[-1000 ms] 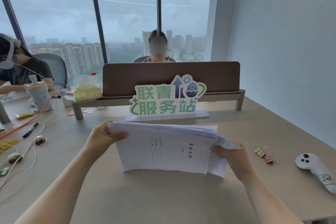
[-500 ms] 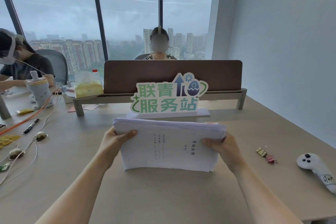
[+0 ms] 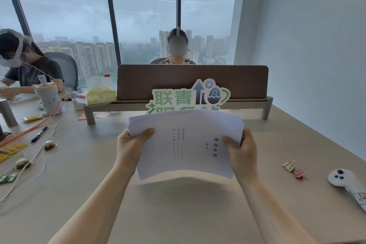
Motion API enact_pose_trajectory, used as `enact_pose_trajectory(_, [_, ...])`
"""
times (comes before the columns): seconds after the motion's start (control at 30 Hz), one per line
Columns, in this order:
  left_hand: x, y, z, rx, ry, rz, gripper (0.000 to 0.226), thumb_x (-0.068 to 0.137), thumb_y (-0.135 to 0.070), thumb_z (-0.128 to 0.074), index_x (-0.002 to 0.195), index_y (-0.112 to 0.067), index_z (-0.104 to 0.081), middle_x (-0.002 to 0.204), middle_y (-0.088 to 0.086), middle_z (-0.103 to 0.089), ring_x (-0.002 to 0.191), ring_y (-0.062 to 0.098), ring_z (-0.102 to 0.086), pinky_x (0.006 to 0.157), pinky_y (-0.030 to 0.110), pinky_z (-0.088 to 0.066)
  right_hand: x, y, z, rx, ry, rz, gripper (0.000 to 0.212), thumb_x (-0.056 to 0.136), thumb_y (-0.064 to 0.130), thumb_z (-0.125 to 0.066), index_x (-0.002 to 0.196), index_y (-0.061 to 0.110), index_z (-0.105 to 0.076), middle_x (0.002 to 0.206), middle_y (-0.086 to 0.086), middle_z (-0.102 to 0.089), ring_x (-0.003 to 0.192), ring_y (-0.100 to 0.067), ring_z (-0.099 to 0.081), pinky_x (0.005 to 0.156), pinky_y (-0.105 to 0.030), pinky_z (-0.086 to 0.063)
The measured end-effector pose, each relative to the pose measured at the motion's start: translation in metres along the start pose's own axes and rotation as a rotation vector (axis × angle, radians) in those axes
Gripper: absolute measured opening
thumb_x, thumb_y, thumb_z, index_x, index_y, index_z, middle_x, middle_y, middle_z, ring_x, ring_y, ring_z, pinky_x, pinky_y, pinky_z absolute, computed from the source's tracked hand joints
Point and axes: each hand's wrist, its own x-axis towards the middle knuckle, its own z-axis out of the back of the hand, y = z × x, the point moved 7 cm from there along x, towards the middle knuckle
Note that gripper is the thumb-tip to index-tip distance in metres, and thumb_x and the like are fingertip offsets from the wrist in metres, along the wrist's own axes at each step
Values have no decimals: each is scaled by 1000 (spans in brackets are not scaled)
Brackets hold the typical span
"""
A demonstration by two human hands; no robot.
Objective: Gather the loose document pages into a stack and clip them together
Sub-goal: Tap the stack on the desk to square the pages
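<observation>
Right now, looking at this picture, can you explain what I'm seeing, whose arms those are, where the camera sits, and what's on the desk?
There is no machine here. A camera worn on a person's head looks forward and down, so the two bare arms belong to the wearer. The left hand and right hand each grip one side of a thick stack of white printed pages, held above the beige desk. To the right lie two small binder clips, one gold and one pink, and a white handheld controller. Behind the pages stands a green and white cut-out sign.
</observation>
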Motion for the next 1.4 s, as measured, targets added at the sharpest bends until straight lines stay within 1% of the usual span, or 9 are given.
enact_pose_trajectory(0.17, [-4, -1, 12, 64, -13, -75, 30, 83, -8, -74, 108, -18, -61, 90, 1, -69, 75, 14, -64, 59, 19, -54, -6, -2, 3, -197, 52, 134, 82, 90, 5, -62, 146, 50, -22, 129, 18, -51, 117, 3, -49, 94, -15, -39])
enact_pose_trajectory(0.3, [-6, -6, 11, 108, -21, -147, 63, 88, -10, -69, 140, -35, -41, 96, 0, -66, 80, 9, -66, 66, 22, -55, -8, 13, -2, -382, 91, 368, 64, 87, -6, -59, 133, 37, -50, 129, 12, -53, 116, 2, -48, 94, -7, -37])
enact_pose_trajectory(0.47, [-4, -24, 2, 395, 67, -377, 40, 85, -11, -72, 109, -42, -62, 115, -6, -58, 104, 14, -58, 92, 43, -53, -3, 6, 7, -363, 60, 271, 61, 86, 3, -61, 136, 35, -46, 130, 19, -50, 110, -1, -51, 83, -12, -40])
enact_pose_trajectory(0.57, [-4, -23, 5, 429, 44, -380, 33, 81, -15, -76, 94, -42, -62, 111, -5, -59, 102, 13, -58, 90, 48, -54, -3, 8, 5, -438, 79, 323, 56, 88, 9, -64, 138, 28, -48, 127, 16, -51, 110, 3, -47, 85, -21, -43])
enact_pose_trajectory(0.9, [-6, -18, 9, 446, 66, -399, 41, 80, -10, -77, 107, -38, -63, 111, -5, -62, 99, 19, -60, 79, 17, -50, -9, 10, 11, -490, 0, 409, 27, 95, 20, -52, 122, 25, -52, 118, 14, -54, 99, -12, -57, 71, -16, -40])
enact_pose_trajectory(1.0, [-4, -14, 11, 413, 81, -351, 49, 82, -13, -76, 122, -35, -59, 112, -8, -62, 96, 16, -61, 79, 26, -52, -11, 14, 6, -546, 33, 446, 38, 96, 18, -53, 134, 23, -53, 132, 7, -56, 109, -5, -53, 78, -24, -45])
enact_pose_trajectory(1.17, [-4, -15, 10, 382, 107, -380, 37, 80, -8, -77, 100, -37, -67, 111, -1, -65, 100, 24, -62, 78, 23, -52, -10, 15, 8, -510, 14, 491, 27, 93, 17, -53, 116, 16, -66, 121, 1, -61, 111, -9, -55, 85, -21, -48])
enact_pose_trajectory(1.23, [-4, -14, 11, 380, 94, -349, 39, 80, -8, -77, 107, -33, -66, 111, -1, -65, 96, 24, -63, 77, 26, -53, -11, 13, 7, -479, 49, 488, 30, 92, 15, -55, 119, 15, -66, 124, 1, -61, 114, -10, -55, 89, -11, -43])
enact_pose_trajectory(1.4, [-1, -2, 14, 248, 104, -145, 70, 77, -7, -79, 134, -34, -48, 105, 0, -63, 92, 13, -63, 73, 20, -53, -6, 6, 18, -229, 22, 282, 38, 92, 16, -62, 129, 26, -57, 113, 14, -64, 92, -13, -61, 76, -20, -49])
